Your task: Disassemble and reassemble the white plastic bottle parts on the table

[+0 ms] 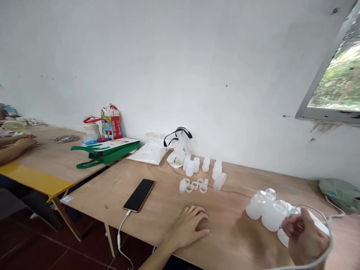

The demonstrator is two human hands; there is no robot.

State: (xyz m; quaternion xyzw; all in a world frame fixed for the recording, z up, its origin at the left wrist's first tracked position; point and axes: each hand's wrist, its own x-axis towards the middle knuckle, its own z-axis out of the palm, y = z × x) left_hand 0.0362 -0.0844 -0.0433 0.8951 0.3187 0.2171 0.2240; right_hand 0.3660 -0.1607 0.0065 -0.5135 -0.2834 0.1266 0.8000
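My left hand [189, 226] lies flat, palm down, on the wooden table [230, 210], fingers spread, holding nothing. My right hand [305, 234] at the lower right grips a white plastic device [284, 215] with translucent bottle-shaped parts [260, 204] sticking out to the left; a thin white tube [327, 225] loops around that hand. Farther back on the table stand small translucent bottles [205, 165], and in front of them lie small rings and caps [194, 185].
A black phone [139, 195] lies on the table with a white cable hanging off the front edge. White plastic bags [157, 150] and a green bag [109, 150] sit toward the wall. Another person's hand [24, 143] rests on the left table. A grey-green pouch [339, 193] lies far right.
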